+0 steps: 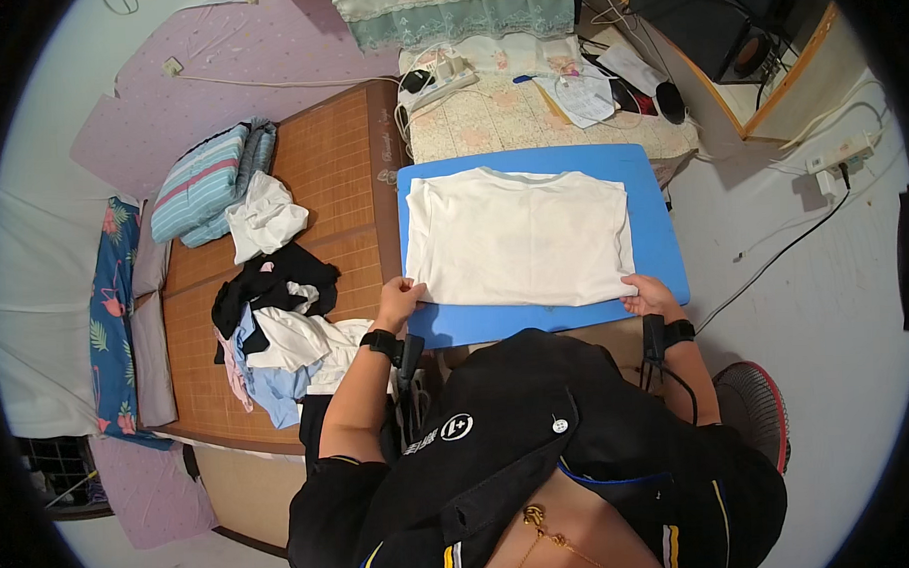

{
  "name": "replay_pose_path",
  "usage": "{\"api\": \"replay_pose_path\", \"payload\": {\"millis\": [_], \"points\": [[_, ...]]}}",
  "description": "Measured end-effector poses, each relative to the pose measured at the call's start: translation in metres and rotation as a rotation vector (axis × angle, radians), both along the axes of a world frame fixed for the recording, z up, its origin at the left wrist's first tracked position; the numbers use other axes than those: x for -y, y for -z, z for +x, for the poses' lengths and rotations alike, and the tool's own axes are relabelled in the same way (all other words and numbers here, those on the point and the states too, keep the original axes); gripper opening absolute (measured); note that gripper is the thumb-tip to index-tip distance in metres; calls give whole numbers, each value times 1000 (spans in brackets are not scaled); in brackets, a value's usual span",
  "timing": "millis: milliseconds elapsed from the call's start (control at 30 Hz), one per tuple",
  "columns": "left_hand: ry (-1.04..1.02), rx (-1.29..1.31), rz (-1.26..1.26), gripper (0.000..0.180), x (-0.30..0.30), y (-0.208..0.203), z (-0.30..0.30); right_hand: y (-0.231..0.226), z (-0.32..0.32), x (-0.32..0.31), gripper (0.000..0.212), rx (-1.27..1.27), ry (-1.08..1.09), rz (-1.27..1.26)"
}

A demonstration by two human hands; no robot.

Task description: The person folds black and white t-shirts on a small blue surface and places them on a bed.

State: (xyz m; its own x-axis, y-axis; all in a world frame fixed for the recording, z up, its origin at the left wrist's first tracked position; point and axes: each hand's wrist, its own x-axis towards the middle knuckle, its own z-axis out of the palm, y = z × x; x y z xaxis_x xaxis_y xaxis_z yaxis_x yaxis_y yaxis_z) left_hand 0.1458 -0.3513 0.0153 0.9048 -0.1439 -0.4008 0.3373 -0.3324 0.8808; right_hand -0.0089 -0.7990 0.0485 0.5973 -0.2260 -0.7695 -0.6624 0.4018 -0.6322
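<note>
A white T-shirt (pixel 521 240) lies flat on a blue board (pixel 655 212), its neckline toward the far side and its sleeves out of sight, so it makes a wide rectangle. My left hand (pixel 402 303) pinches the shirt's near left corner. At the near right corner, my right hand (pixel 650 295) has its fingers closed on the fabric. The near edge of the shirt runs almost straight between both hands. Each wrist wears a black strap with a small dark device.
Left of the board, a bed with a brown mat (pixel 320 153) holds a heap of clothes (pixel 281 335), a white garment (pixel 266 216) and a folded striped quilt (pixel 206 183). Behind stands a cloth-covered table (pixel 499 122) with a power strip (pixel 443 84). A round fan (pixel 754 414) stands at the near right.
</note>
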Motion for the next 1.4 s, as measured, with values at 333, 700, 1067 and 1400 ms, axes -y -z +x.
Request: {"api": "replay_pose_path", "payload": {"millis": [333, 700, 1067, 1400], "points": [[-6, 44, -1, 14, -7, 10, -5, 29, -12, 21, 25, -181, -180, -312], [161, -16, -35, 15, -21, 12, -10, 20, -26, 21, 18, 26, -107, 74], [35, -36, -90, 14, -21, 12, -11, 12, -32, 22, 27, 59, 14, 117], [-162, -25, -187, 12, -16, 15, -7, 18, -9, 11, 21, 129, 59, -225]]}}
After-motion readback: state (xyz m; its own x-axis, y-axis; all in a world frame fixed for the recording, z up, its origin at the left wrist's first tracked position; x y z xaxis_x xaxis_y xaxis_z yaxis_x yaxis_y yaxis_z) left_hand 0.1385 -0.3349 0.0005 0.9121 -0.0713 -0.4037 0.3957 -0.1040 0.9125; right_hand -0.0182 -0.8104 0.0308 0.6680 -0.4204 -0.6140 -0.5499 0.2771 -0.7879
